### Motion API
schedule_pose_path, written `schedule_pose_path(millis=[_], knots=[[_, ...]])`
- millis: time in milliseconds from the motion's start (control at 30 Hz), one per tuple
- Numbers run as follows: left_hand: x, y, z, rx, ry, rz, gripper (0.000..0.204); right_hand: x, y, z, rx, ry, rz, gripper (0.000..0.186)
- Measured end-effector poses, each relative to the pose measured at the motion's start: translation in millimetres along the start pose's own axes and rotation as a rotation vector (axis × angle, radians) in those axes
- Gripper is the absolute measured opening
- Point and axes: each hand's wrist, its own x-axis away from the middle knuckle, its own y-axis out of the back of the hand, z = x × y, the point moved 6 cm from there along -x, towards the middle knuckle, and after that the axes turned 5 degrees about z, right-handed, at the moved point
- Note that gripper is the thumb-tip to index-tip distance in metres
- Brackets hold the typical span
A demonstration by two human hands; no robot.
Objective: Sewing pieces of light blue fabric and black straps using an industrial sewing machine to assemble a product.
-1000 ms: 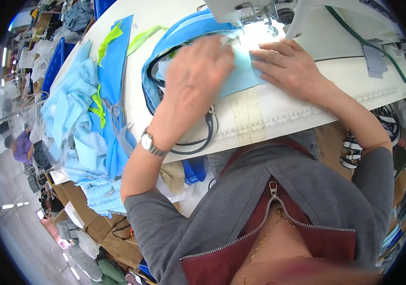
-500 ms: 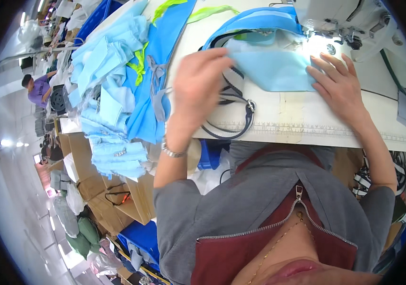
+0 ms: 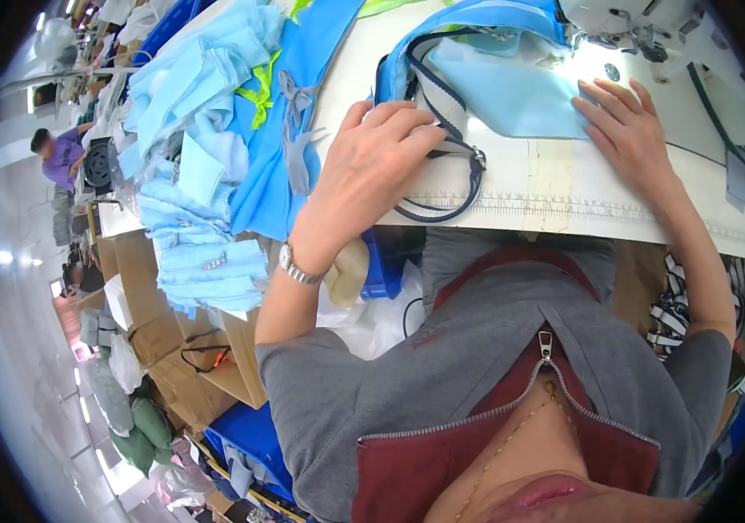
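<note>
Two bare hands are laid flat on a white sewing table (image 3: 564,187) whose near edge carries a printed measuring scale. The left hand (image 3: 372,166) is pressed palm-down, fingers loosely together and slightly curled, on a striped webbing strap (image 3: 442,96) that loops away from the fingertips toward the table's near edge and ends at a small metal ring (image 3: 480,159). The right hand (image 3: 629,131) is spread, fingers extended, holding down the right corner of a light blue fabric panel (image 3: 512,91). The panel lies between the two hands, its long axis running left to right, and beyond the fingertips of both; the right hand is seen to be the nearer to the sewing machine (image 3: 643,22), whose presser foot stands just beyond and to the right of the panel. Nothing is pinched by either hand. To the left of the left hand, a heap of blue and light blue cut pieces (image 3: 207,131) is piled on the table edge. Below it, open cardboard boxes (image 3: 189,349) are stacked; their contents cannot be told.
</note>
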Motion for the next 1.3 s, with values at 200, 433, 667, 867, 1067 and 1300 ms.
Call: schedule_pose_path(millis=[200, 433, 667, 867, 1067, 1300], knots=[[12.9, -6.9, 15.8, 0.097, 0.158, 0.102, 0.026, 0.5, -1.7, 0.7, -0.007, -0.021, -0.013, 0.029], [19.0, 20.0, 22.2, 0.024, 0.106, 0.04, 0.015, 0.6, -2.4, 1.2, -0.008, -0.019, -0.037, 0.029], [33.3, 35.0, 53.0, -0.551, 0.349, 0.056, 0.015, 2.6, -6.3, -0.8, -0.022, -0.028, -0.041, 0.029], [12.9, 1.7, 74.1, -0.282, 0.478, 0.023, 0.02, 0.1, -3.6, -0.5, -0.039, -0.026, -0.056, 0.028], [-9.0, 42.5, 121.0, -0.033, 0.24, -0.283, 0.011, -1.3, -1.4, -0.3, -0.054, -0.023, -0.044, 0.028], [-99.6, 92.2, 138.0, 0.729, 0.329, -0.433, 0.015, 1.4, 0.8, -1.6, -0.067, -0.038, -0.075, 0.028]])
